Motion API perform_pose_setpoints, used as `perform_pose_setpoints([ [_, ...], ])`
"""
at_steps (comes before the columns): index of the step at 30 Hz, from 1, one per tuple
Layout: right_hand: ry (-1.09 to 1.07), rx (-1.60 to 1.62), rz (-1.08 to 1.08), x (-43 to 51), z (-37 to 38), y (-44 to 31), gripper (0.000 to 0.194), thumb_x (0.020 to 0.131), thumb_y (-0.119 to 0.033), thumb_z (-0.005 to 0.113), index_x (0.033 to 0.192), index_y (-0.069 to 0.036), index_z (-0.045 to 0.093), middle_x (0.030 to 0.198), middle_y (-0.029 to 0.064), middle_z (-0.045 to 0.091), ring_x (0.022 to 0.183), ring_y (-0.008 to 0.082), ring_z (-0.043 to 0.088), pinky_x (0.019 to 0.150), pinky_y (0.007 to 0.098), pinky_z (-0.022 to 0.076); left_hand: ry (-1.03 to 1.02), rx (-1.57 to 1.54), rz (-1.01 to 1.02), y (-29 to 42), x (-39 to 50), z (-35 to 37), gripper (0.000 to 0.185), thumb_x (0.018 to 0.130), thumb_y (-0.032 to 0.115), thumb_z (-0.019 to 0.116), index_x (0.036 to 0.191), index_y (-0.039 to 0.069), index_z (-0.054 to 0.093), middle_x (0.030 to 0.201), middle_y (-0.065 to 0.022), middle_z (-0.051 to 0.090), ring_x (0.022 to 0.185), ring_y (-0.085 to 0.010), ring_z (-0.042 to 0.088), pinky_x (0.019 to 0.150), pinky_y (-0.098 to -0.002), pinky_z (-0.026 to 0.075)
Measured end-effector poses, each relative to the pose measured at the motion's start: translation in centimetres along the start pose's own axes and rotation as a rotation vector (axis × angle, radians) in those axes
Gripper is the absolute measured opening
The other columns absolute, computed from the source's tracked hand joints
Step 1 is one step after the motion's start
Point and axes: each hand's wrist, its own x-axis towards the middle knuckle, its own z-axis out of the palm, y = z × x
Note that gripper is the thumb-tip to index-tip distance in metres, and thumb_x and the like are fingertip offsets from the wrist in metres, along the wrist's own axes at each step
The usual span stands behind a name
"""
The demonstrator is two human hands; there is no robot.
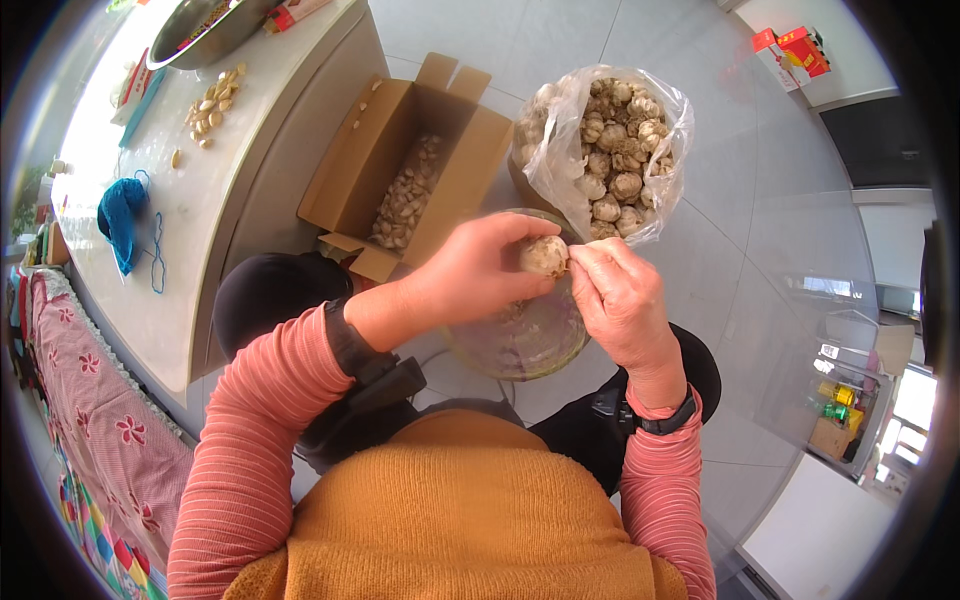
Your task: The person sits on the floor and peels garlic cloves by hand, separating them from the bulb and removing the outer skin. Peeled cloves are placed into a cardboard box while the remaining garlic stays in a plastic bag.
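My left hand holds a garlic bulb between thumb and fingers. At the bulb's right side, the pinched thumb and forefinger of my right hand touch its end; whether they grip a bit of stem or skin is too small to tell. Below both hands stands a round, see-through container with what look like garlic skins in it, partly hidden by my left hand. Beyond my hands, a clear plastic bag stands full of whole garlic bulbs. Left of it, an open cardboard box holds loose garlic cloves.
On the white table at the left lie more garlic cloves, blue knitting with yarn and a metal bowl. A patterned pink cloth hangs at the far left. My knees flank the round container.
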Motion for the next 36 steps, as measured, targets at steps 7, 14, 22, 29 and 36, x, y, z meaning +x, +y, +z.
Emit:
perform_pose_setpoints([
  [7, -0.072, 0.051, 0.017, -0.1, 0.0, 0.2, 0.017, 0.081, 0.007, 0.066, 0.097, 0.001, 0.066, 0.085, 0.0129, 0.064, 0.067, 0.0285, 0.063, 0.06, 0.0338, 0.0508, -0.012, 0.116, -0.009, 0.3, 0.0, -0.4, 0.044, 0.082, 0.013, 0.075, 0.122, 0.0, 0.061, 0.105, -0.0039, 0.066, 0.094, -0.0078, 0.059, 0.083, -0.0264, 0.051],
  [14, 0.001, -0.009, -0.04, 0.0, 0.7, 0.2, 0.017, 0.078, 0.009, 0.067, 0.092, 0.0, 0.064, 0.08, 0.0118, 0.061, 0.065, 0.028, 0.062, 0.058, 0.0343, 0.0503, -0.006, 0.051, -0.072, 0.4, 0.0, -0.4, 0.038, 0.081, 0.01, 0.075, 0.115, -0.002, 0.062, 0.097, -0.0026, 0.067, 0.088, -0.0066, 0.059, 0.079, -0.0257, 0.052],
  [22, -0.008, 0.087, 0.141, -0.2, 0.2, 1.0, 0.015, 0.077, 0.01, 0.063, 0.088, 0.0, 0.062, 0.078, 0.0132, 0.06, 0.062, 0.0287, 0.059, 0.057, 0.034, 0.0477, -0.112, -0.318, -0.234, 1.2, 0.2, -1.4, 0.034, 0.082, 0.009, 0.073, 0.113, 0.0, 0.063, 0.1, -0.0034, 0.068, 0.09, -0.0083, 0.061, 0.079, -0.0256, 0.052],
  [29, -0.502, -0.021, 0.23, -0.8, -0.1, 2.5, 0.008, 0.084, -0.001, 0.066, 0.091, 0.002, 0.065, 0.079, 0.0147, 0.061, 0.069, 0.029, 0.061, 0.063, 0.035, 0.049, -0.18, -0.523, -0.307, 1.6, -0.1, -1.6, 0.046, 0.086, 0.015, 0.069, 0.127, -0.003, 0.055, 0.108, -0.0085, 0.065, 0.098, -0.0146, 0.063, 0.08, -0.0278, 0.054],
  [36, -0.047, 0.239, 0.094, 0.4, -0.2, 0.8, 0.018, 0.085, -0.003, 0.071, 0.103, 0.0, 0.067, 0.092, 0.01, 0.065, 0.074, 0.0183, 0.062, 0.065, 0.0283, 0.0506, -0.147, -0.243, -0.115, -0.2, 0.0, -1.2, 0.051, 0.084, 0.018, 0.073, 0.128, -0.001, 0.056, 0.113, -0.0119, 0.064, 0.101, -0.0184, 0.062, 0.084, -0.032, 0.052],
])
